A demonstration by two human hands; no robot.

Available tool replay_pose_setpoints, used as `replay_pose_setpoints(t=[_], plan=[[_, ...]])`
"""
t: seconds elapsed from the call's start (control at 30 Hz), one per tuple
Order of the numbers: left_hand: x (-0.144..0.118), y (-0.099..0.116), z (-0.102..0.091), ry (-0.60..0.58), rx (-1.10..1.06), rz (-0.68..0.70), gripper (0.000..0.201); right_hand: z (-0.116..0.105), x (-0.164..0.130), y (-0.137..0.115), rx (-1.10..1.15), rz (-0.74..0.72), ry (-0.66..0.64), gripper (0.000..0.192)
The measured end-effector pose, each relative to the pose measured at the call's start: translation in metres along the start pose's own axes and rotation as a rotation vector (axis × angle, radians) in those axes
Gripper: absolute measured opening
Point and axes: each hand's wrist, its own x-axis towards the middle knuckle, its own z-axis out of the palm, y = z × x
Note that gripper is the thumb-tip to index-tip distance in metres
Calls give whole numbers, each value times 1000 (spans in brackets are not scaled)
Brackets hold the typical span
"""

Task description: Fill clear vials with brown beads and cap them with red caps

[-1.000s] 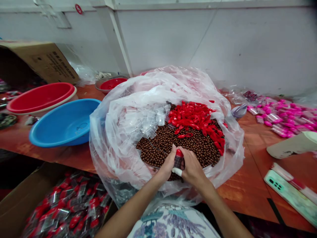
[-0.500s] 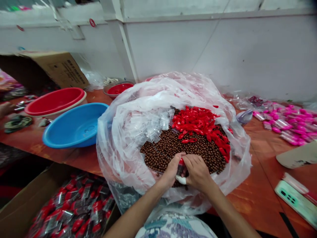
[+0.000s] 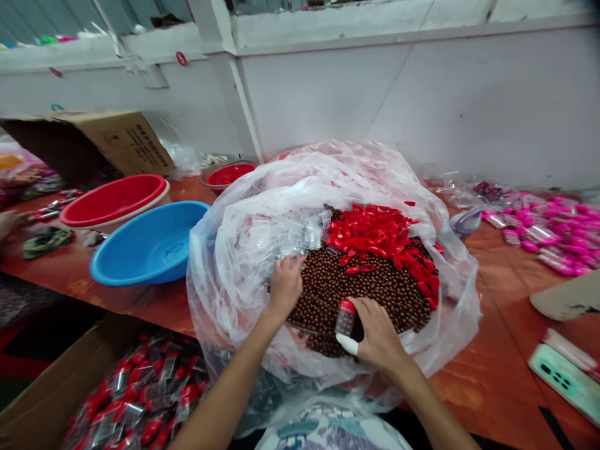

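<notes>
My right hand (image 3: 379, 331) is closed on a small clear bottle (image 3: 345, 322) with a red cap and brown balls inside. A white covering wraps the thumb of that hand. Reaching to the left, my left hand (image 3: 285, 284) has its fingers apart at the edge of a pile of clear empty containers (image 3: 269, 234); its fingertips are partly hidden there. Both hands are over a spread of small brown balls (image 3: 360, 284) inside a large translucent plastic bag (image 3: 225, 306). Red plastic pieces (image 3: 370, 234) lie on the far side of the balls.
Left of the bag stand a blue basin (image 3: 140, 265) and a red basin (image 3: 112, 200). Below, a cardboard box (image 3: 51, 381) holds many red-capped bottles. Pink-capped bottles (image 3: 548, 231) and a phone (image 3: 562, 378) lie at right. Another person's hand (image 3: 9, 224) shows at far left.
My left hand has left the bottle and moved left to the clear containers. My right hand keeps the red-capped bottle. The view has shifted slightly.
</notes>
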Motion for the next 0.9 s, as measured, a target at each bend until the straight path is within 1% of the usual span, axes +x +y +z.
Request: replay_pose_setpoints(t=[0.03, 0.1, 0.17, 0.23, 0.3, 0.37, 0.43, 0.5, 0.57, 0.6, 0.67, 0.73, 0.8, 0.9], plan=[[6, -8, -1, -15, 102, 41, 45, 1, -2, 0, -1, 9, 0, 66], [15, -20, -2, -47, 228, 109, 48, 4, -5, -1, -7, 18, -9, 69], [19, -25, -1, -66, 276, 150, 44, 4, -8, -2, -13, 20, -33, 72], [21, -24, 0, -60, 267, 157, 37, 3, -9, -3, -17, 20, -68, 76], [19, -18, -1, -49, 202, 146, 32, 1, -9, -5, -23, 23, -93, 78], [15, -9, -1, -57, 80, 134, 30, 0, -8, -7, -23, 17, -108, 78], [8, 0, 0, -100, -70, 118, 30, -1, -6, -10, -9, -4, -121, 79], [-1, 7, 3, -157, -226, 64, 31, -1, -4, -13, 14, -29, -130, 79], [-10, 10, 9, -232, -366, -7, 31, 0, -3, -16, 41, -37, -122, 72], [-13, 10, 12, -270, -411, -38, 31, 0, -4, -16, 53, -28, -109, 64], [-17, 8, 21, -331, -427, -78, 29, 1, -4, -13, 78, 14, -73, 45], [-15, 7, 29, -368, -393, -102, 27, 1, -5, -7, 98, 67, -28, 31], [-10, 10, 38, -424, -391, -135, 25, -1, -5, 3, 119, 107, 20, 27], [1, 21, 51, -486, -444, -187, 23, -8, -6, 18, 146, 148, 83, 27]])
